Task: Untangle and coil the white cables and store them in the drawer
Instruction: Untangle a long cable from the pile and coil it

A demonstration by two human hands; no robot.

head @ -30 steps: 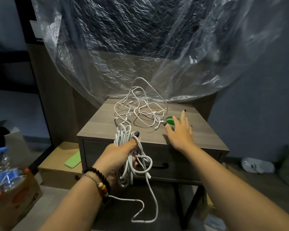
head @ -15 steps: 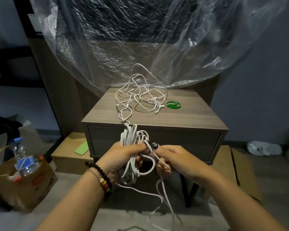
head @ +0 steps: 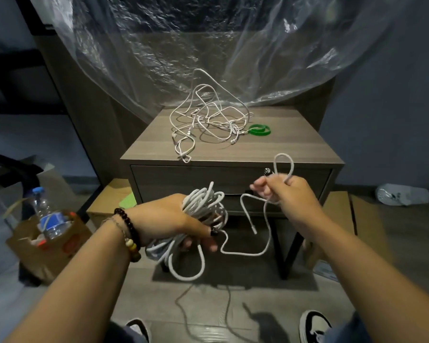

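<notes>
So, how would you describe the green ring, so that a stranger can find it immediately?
Look at the grey wooden nightstand standing in front of the clear plastic sheet. On its top, toward the back right, the green ring lies flat just right of the thin tangled white cables. It is the only coloured thing on that top.

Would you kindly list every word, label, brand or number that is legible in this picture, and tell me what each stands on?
No text can be read.
Water bottle: blue label, print too blurred to read.
Cardboard box holding the bottle: red markings, too blurred to read.
Nightstand, white cables and green wristband: no lettering shows.
</notes>
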